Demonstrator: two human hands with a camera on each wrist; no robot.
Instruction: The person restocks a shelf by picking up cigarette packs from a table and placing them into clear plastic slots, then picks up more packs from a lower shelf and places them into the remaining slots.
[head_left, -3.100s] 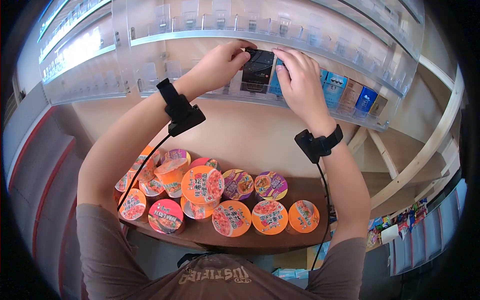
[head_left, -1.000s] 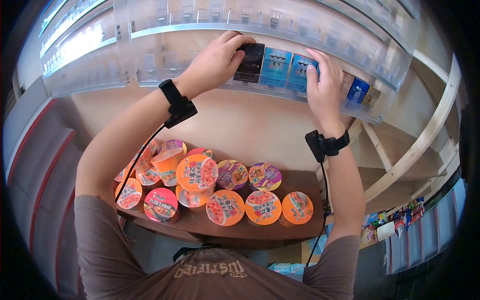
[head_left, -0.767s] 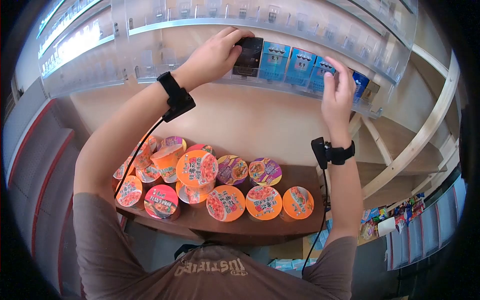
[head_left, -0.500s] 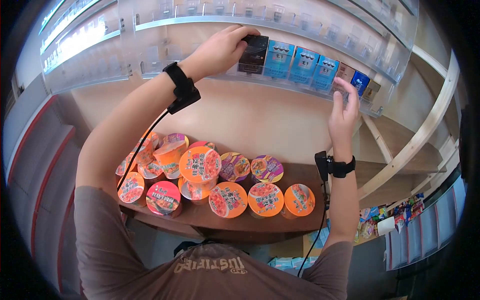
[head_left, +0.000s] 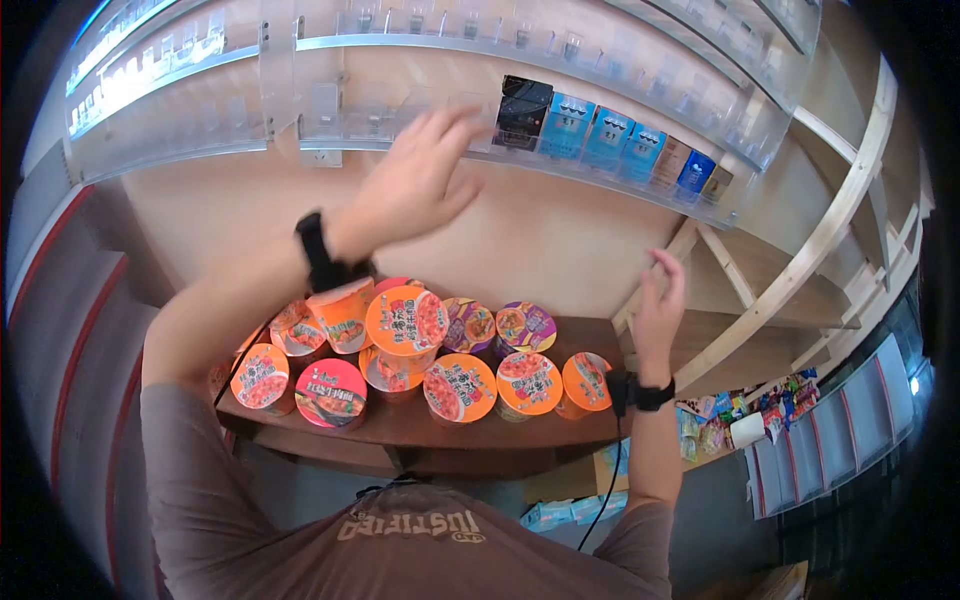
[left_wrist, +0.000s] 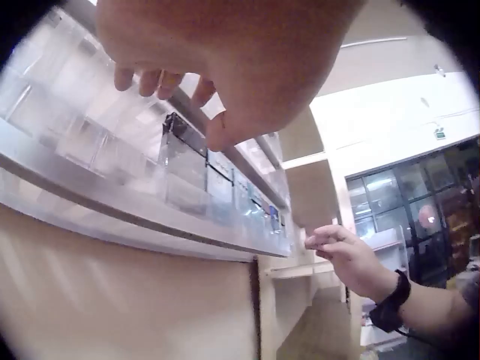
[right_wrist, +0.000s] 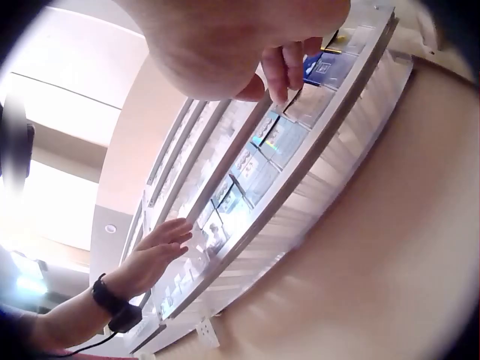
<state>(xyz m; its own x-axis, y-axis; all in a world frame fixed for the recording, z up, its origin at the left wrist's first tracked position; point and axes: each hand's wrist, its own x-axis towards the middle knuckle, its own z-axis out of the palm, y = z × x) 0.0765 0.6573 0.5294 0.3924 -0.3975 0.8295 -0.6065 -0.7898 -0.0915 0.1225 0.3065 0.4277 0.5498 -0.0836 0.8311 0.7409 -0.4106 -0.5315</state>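
Observation:
My left hand (head_left: 420, 185), blurred, is just left of and below a black cigarette pack (head_left: 523, 113), fingers spread and holding nothing. The pack stands upright in the lowest clear plastic shelf (head_left: 380, 128). To its right comes a row of light blue packs (head_left: 567, 126), then a tan pack (head_left: 671, 160), a dark blue pack (head_left: 696, 172) and a small gold pack (head_left: 717, 183). Below the row's right end, my right hand (head_left: 660, 305) hangs in the air with relaxed fingers and nothing in it. The left wrist view also shows the right hand (left_wrist: 352, 259) away from the shelf.
Instant noodle cups (head_left: 405, 320) crowd a brown table (head_left: 480, 432) below, one stacked on another. A curved wooden frame (head_left: 830, 240) stands at right, with snack packets (head_left: 790, 400) under it. Grey shelves with red edges (head_left: 90, 330) line the left side.
Both hands have come down away from the shelf. The left hand has let go of the black pack; the right has dropped below the row. The packs stay in place, and the view has shifted slightly.

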